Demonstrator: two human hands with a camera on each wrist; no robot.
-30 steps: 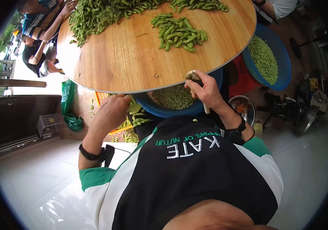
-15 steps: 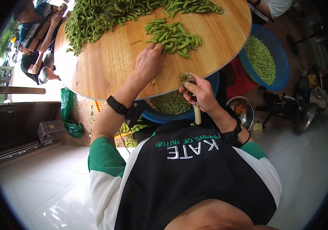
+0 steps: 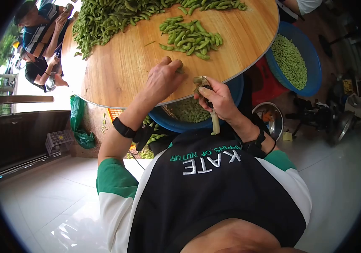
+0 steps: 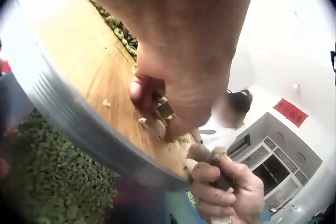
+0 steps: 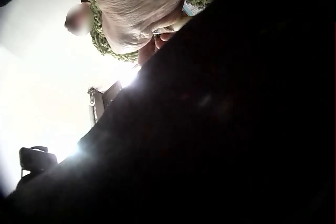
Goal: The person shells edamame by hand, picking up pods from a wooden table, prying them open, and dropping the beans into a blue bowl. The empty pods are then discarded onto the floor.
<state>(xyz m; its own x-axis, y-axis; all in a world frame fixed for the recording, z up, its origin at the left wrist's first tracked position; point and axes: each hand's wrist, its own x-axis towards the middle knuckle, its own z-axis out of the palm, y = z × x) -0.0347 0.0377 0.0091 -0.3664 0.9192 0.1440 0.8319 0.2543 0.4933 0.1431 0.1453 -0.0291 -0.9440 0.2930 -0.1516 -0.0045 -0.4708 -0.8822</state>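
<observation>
Just over the near part of the round wooden table (image 3: 113, 76), my left hand (image 3: 163, 79) pinches a green soybean pod (image 3: 180, 69) between thumb and fingers. A small heap of pods (image 3: 191, 40) lies beyond it. By the table's edge, my right hand (image 3: 220, 101) grips a tool with a pale handle (image 3: 216, 123) pointing down towards my shirt; its working end is mostly hidden by the fingers. The left wrist view shows a dark piece of this tool (image 4: 224, 182) in that hand. Below sits a blue tub (image 3: 168, 125) with shelled beans (image 3: 191, 110).
A large pile of pods (image 3: 109, 25) covers the table's far left. Right of the table stands another blue tub (image 3: 314, 69) of shelled beans, with a metal bowl (image 3: 278, 122) nearer. An orange crate (image 3: 114, 113) is under the left edge. Other people (image 3: 41, 33) sit around the table.
My left hand has gone from below the table's edge up to the small heap, then drawn back a little with a pod. My right hand has shifted slightly left with the tool.
</observation>
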